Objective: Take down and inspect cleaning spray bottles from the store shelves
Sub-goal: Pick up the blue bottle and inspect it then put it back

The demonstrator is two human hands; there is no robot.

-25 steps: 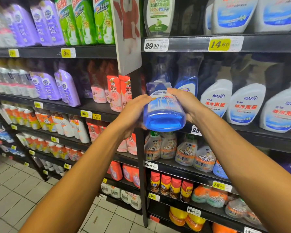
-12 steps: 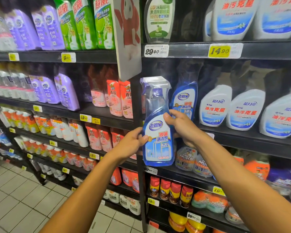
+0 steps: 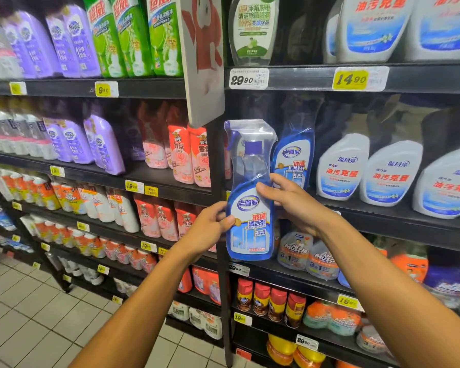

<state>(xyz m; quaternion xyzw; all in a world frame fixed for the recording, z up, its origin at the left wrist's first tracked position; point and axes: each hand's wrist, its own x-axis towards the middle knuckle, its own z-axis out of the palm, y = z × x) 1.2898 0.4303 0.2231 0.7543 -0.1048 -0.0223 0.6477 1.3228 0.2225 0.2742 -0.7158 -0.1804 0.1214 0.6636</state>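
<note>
A blue glass-cleaner spray bottle (image 3: 250, 208) in clear plastic wrap stands upright in front of the shelves, label towards me. My left hand (image 3: 210, 229) grips its left side at the label, thumb on the front. My right hand (image 3: 290, 200) holds its right side a little higher, fingers curled round the narrow waist. A second bottle of the same kind (image 3: 294, 158) stands on the shelf just behind and to the right.
White degreaser spray bottles (image 3: 343, 168) fill the shelf (image 3: 383, 221) to the right. Mr Muscle bottles (image 3: 295, 251) and red cans (image 3: 260, 301) sit on lower shelves. Purple, pink and green refill pouches line the left bay. A black upright post (image 3: 218, 160) divides the bays. Tiled floor lies lower left.
One second ago the bottle was tipped with its base towards me; both hands have turned it upright with the label facing me. Since half a second ago it has hardly moved.
</note>
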